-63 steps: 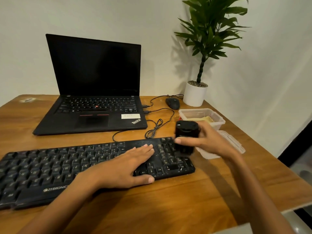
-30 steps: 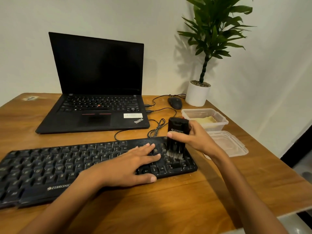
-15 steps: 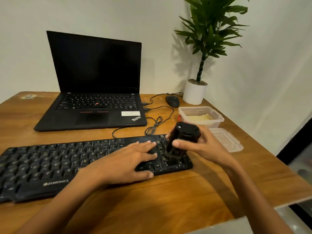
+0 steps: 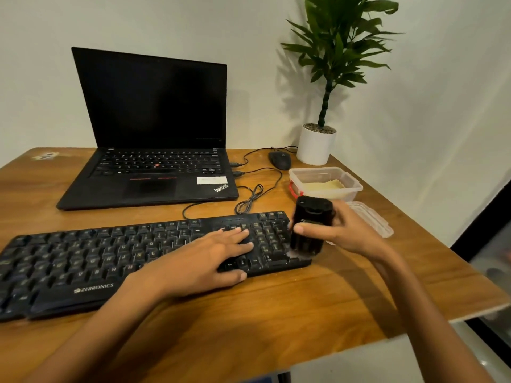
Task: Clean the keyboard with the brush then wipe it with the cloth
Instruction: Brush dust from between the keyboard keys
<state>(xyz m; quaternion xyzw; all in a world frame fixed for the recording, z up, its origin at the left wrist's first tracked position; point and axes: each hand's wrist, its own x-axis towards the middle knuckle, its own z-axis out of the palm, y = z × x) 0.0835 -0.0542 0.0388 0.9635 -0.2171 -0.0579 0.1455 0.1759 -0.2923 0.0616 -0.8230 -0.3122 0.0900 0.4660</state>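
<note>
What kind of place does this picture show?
Probably a desk in a home or small office: an open laptop, a separate keyboard and a potted plant stand on a wooden table against a plain wall.

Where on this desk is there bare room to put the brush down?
Bare wood runs along the near edge of the table, in front of the keyboard, and right of it, nearer than the lid. Crowded: the far right corner, with cables, mouse, plant pot and tub.
</note>
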